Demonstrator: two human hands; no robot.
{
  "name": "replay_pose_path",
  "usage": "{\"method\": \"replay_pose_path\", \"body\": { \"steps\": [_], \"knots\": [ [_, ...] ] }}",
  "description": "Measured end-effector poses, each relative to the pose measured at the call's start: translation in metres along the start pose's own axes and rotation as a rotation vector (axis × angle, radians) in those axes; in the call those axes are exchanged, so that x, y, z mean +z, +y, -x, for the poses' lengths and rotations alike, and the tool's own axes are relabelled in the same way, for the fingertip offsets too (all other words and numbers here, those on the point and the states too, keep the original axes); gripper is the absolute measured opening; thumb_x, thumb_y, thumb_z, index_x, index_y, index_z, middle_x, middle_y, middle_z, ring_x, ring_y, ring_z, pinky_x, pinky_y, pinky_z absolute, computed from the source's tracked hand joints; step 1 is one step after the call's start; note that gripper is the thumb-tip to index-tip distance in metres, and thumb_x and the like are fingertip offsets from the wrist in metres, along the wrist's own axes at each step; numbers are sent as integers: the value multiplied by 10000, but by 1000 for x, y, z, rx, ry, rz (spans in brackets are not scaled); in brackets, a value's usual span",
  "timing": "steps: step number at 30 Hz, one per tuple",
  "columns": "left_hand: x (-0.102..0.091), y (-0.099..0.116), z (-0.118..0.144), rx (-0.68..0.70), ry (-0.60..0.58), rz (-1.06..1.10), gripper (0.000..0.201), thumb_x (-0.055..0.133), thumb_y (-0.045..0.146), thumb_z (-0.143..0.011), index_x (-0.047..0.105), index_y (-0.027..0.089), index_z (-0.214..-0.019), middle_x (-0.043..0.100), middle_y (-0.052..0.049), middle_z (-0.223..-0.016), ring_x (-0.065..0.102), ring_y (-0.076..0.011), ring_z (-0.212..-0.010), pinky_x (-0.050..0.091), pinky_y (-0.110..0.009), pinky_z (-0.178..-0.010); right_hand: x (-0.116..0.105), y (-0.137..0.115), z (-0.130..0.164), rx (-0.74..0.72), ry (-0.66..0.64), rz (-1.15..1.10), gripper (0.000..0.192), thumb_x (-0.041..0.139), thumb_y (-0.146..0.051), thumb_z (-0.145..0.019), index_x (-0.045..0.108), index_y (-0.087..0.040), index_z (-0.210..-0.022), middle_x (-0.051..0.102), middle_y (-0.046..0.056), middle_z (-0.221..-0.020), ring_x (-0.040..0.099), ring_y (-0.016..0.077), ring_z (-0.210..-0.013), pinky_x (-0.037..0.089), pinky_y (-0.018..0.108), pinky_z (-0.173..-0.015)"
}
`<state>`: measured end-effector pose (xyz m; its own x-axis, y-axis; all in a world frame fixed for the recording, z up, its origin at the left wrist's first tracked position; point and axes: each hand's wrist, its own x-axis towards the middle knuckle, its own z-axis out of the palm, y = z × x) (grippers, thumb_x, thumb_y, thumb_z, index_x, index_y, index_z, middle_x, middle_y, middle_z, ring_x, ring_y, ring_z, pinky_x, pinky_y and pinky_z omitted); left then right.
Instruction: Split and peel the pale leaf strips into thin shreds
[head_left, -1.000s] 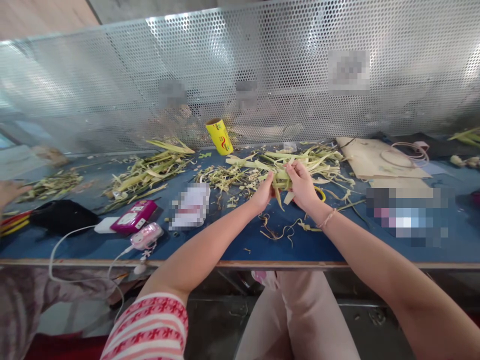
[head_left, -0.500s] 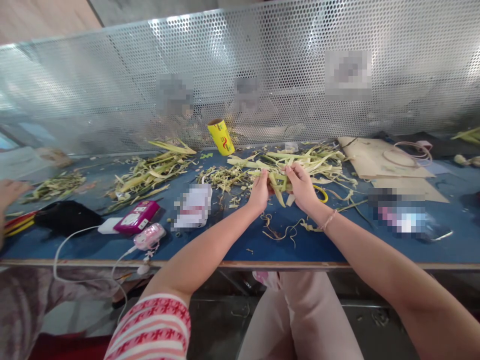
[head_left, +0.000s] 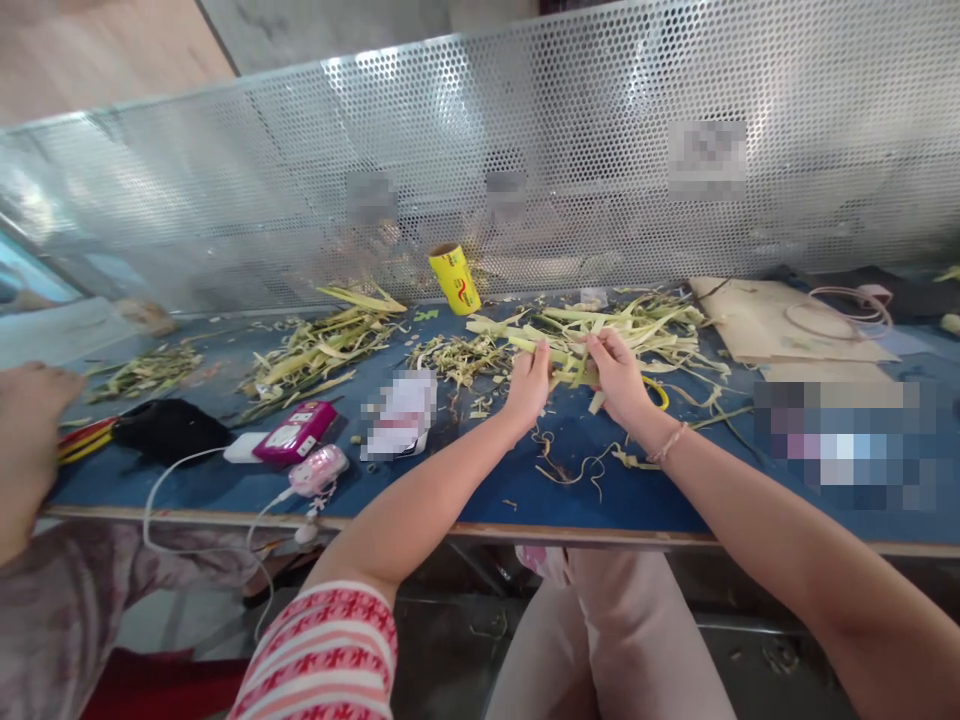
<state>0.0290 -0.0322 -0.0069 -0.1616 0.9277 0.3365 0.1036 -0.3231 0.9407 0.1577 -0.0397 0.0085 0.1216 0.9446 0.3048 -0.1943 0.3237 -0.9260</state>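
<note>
Both my hands work on a bundle of pale green leaf strips [head_left: 571, 366] held just above the blue table [head_left: 465, 490]. My left hand [head_left: 530, 382] grips the bundle's left end, fingers curled around it. My right hand [head_left: 616, 374], with a thin bracelet at the wrist, pinches the right end. Behind them lies a loose pile of long leaf strips [head_left: 630, 322]. Curly thin scraps [head_left: 571, 462] lie on the table below my hands.
A yellow roll [head_left: 454, 279] leans at the perforated metal screen [head_left: 525, 150]. More leaf heaps [head_left: 322, 345] lie left. A pink device [head_left: 294, 432], a white charger cable [head_left: 202, 460], a black pouch [head_left: 169, 430] and brown cardboard [head_left: 780, 325] are around. Another person's hand [head_left: 30, 410] is at far left.
My hands have shifted the leaf bundle slightly, the left hand sliding along it. The view has moved a little to the left and the other person's hand shows more.
</note>
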Motion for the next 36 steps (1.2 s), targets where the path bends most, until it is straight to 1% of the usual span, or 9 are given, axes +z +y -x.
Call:
{"method": "replay_pose_path", "body": {
  "steps": [6, 14, 17, 20, 22, 25, 29, 32, 36],
  "knots": [
    [-2, 18, 9, 82, -202, -16, 601, 301, 725, -815, 274, 212, -503, 226, 28, -467, 248, -99, -450, 238, -296, -511, -9, 4, -14, -42, 143, -87, 284, 658, -460, -711, 509, -219, -710, 409, -77, -628, 308, 28, -436, 233, 182, -371],
    [-5, 16, 3, 103, -238, -18, 602, 342, 755, -780, 300, 210, -525, 267, 21, -473, 261, -92, -450, 268, -275, -472, -16, 0, -19, 30, 195, -151, 326, 677, -499, -674, 520, -225, -753, 403, -91, -654, 269, 8, -391, 182, 181, -324],
    [-5, 12, 0, 8, -225, 36, 628, 336, 792, -757, 312, 211, -518, 262, 30, -453, 267, -81, -420, 259, -257, -424, -16, -2, -17, 117, 126, -187, 350, 706, -498, -646, 547, -222, -792, 432, -92, -665, 262, 2, -381, 144, 169, -315],
    [-4, 8, -2, -102, -188, 157, 640, 351, 821, -729, 362, 211, -536, 279, 41, -426, 300, -74, -370, 229, -243, -381, -13, -2, -14, 270, -6, -251, 366, 731, -489, -630, 570, -213, -809, 494, -80, -662, 305, 11, -394, 161, 157, -313],
    [-3, 4, -4, -144, -141, 221, 630, 382, 819, -721, 393, 210, -557, 341, 35, -420, 350, -81, -354, 229, -241, -371, -11, -1, -11, 368, -110, -266, 353, 721, -493, -646, 587, -203, -796, 512, -66, -635, 373, 32, -417, 208, 157, -314],
    [-2, 1, -6, -171, -165, 283, 599, 426, 782, -741, 455, 202, -595, 440, 14, -433, 415, -99, -365, 269, -243, -375, -7, 0, -6, 441, -198, -226, 302, 706, -469, -676, 603, -198, -760, 564, -38, -630, 485, 71, -476, 346, 181, -364],
    [2, 1, -5, -193, -250, 373, 564, 494, 731, -745, 518, 176, -643, 515, 6, -486, 469, -103, -405, 373, -247, -419, -3, -1, 0, 362, -180, -190, 262, 745, -408, -641, 605, -200, -716, 575, -37, -589, 522, 98, -501, 461, 234, -490],
    [5, 1, -2, -153, -325, 379, 526, 579, 670, -725, 516, 157, -628, 511, 13, -496, 480, -91, -427, 414, -236, -454, -2, 2, 1, 273, -155, -140, 312, 718, -485, -650, 587, -208, -707, 537, -48, -559, 499, 107, -492, 450, 256, -505],
    [8, 1, 3, -141, -296, 323, 435, 616, 578, -749, 504, 160, -704, 491, 38, -544, 482, -84, -456, 432, -229, -469, -5, 13, -3, 74, -136, 103, 354, 599, -561, -745, 564, -210, -706, 501, -39, -593, 464, 117, -546, 397, 261, -528]
  ]
}}
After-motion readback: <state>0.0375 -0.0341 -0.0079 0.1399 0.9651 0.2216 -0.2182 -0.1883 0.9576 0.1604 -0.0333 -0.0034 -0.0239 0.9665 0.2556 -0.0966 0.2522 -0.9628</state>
